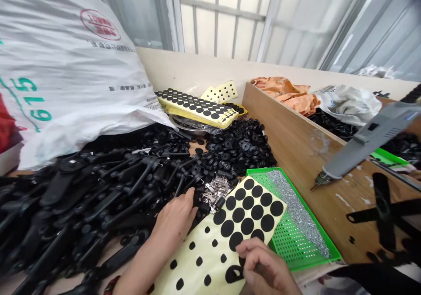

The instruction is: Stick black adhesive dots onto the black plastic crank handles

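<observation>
My left hand [174, 218] reaches over the near edge of a heap of black plastic parts [230, 150], beside a small pile of silvery metal clips [217, 189]. Its fingers are stretched forward; their undersides are hidden. Below my hands lies a pale yellow sheet of round black stickers [248, 203], its nearer half showing bare backing with small black dots. At the sheet's right edge my right hand [265, 268] is curled, thumb and fingers bent together by a black sticker with a hole [234, 274]. What its fingertips hold is not clear.
A green tray [283, 242] of small silvery pieces stands at right, by a wooden divider [279, 124]. A grey electric screwdriver [358, 145] points down beyond it. Long black parts [108, 203] fill the left, under a white sack [72, 66]. More sticker sheets [197, 106] lie behind.
</observation>
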`<state>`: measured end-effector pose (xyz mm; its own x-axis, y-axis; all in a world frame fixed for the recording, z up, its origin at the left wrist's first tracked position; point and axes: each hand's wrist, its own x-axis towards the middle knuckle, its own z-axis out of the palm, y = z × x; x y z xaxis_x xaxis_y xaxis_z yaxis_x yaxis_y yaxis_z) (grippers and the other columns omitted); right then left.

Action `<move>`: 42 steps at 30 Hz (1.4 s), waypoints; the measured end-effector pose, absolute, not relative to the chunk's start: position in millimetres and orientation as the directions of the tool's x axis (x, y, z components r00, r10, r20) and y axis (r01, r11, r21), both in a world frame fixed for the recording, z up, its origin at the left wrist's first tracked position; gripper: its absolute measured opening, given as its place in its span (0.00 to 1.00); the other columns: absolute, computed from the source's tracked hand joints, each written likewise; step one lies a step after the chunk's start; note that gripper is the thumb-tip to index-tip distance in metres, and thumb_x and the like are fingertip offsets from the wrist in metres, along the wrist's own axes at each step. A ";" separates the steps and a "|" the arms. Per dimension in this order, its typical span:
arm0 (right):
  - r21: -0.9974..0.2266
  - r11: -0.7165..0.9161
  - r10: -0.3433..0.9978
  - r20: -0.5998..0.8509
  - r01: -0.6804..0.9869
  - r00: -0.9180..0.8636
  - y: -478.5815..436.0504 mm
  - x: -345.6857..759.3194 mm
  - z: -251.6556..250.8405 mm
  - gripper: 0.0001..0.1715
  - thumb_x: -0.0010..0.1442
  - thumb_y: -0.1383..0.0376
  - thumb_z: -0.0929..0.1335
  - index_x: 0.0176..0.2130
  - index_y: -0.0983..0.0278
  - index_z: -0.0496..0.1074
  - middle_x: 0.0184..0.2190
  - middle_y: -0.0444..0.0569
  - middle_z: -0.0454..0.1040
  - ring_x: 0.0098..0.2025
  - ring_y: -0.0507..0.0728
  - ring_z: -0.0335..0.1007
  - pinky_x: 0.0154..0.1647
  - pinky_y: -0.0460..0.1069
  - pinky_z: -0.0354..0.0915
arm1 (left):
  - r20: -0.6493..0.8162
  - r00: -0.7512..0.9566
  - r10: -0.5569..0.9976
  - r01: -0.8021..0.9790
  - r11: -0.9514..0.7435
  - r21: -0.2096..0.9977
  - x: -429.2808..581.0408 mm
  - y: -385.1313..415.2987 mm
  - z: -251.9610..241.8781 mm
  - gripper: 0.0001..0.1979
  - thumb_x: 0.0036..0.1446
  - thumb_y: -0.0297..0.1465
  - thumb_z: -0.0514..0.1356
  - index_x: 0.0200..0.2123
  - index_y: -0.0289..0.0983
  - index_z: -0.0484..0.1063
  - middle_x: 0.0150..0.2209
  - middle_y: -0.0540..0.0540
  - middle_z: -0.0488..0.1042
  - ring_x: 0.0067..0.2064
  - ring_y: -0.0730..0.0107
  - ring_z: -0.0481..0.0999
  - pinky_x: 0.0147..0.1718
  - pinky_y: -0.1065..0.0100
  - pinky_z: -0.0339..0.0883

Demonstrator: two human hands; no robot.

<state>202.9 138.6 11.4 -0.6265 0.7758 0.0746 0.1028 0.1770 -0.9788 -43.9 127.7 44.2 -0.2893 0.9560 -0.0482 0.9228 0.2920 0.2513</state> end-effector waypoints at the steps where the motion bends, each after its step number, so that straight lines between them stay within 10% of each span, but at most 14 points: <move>1: -0.988 0.132 0.797 0.060 0.076 -0.601 139.0 200.9 13.7 0.05 0.53 0.63 0.69 0.26 0.60 0.72 0.40 0.52 0.73 0.42 0.60 0.70 0.43 0.53 0.63 | -0.051 -0.289 0.956 0.917 0.292 0.273 -46.8 129.5 46.4 0.19 0.57 0.28 0.53 0.52 0.32 0.65 0.37 0.38 0.76 0.40 0.52 0.76 0.35 0.62 0.67; 6: -0.980 -0.163 0.844 -0.078 -0.114 -0.530 147.6 188.1 27.7 0.11 0.50 0.57 0.72 0.25 0.61 0.72 0.43 0.52 0.71 0.45 0.61 0.67 0.46 0.54 0.62 | -0.036 -0.328 0.944 0.829 0.306 0.468 -58.5 125.5 58.7 0.18 0.57 0.36 0.51 0.49 0.37 0.66 0.25 0.51 0.69 0.30 0.62 0.74 0.29 0.66 0.63; 11: -0.908 -0.338 0.805 -0.142 -0.249 -0.576 157.6 173.3 40.0 0.08 0.49 0.61 0.72 0.25 0.62 0.72 0.46 0.51 0.71 0.49 0.61 0.64 0.51 0.54 0.57 | -0.219 -0.238 0.946 0.164 0.262 0.951 -31.2 108.1 56.5 0.15 0.50 0.39 0.58 0.40 0.37 0.67 0.27 0.54 0.66 0.23 0.73 0.70 0.24 0.70 0.65; 17: -0.848 -0.446 0.759 -0.187 -0.288 -0.624 157.7 169.5 34.2 0.08 0.49 0.62 0.72 0.24 0.63 0.72 0.43 0.50 0.72 0.42 0.58 0.67 0.44 0.52 0.59 | -0.393 -0.062 0.918 -0.134 0.382 0.914 4.6 97.2 29.9 0.22 0.42 0.33 0.62 0.43 0.34 0.69 0.23 0.54 0.68 0.21 0.78 0.61 0.18 0.76 0.58; 42: -0.852 -0.466 0.731 -0.219 -0.238 -0.646 160.1 173.5 24.2 0.06 0.50 0.66 0.70 0.23 0.64 0.69 0.41 0.49 0.70 0.36 0.58 0.69 0.40 0.53 0.63 | -0.470 0.072 0.880 -0.054 0.474 0.879 0.2 101.6 43.0 0.24 0.54 0.42 0.51 0.46 0.33 0.73 0.31 0.44 0.79 0.17 0.74 0.69 0.19 0.72 0.58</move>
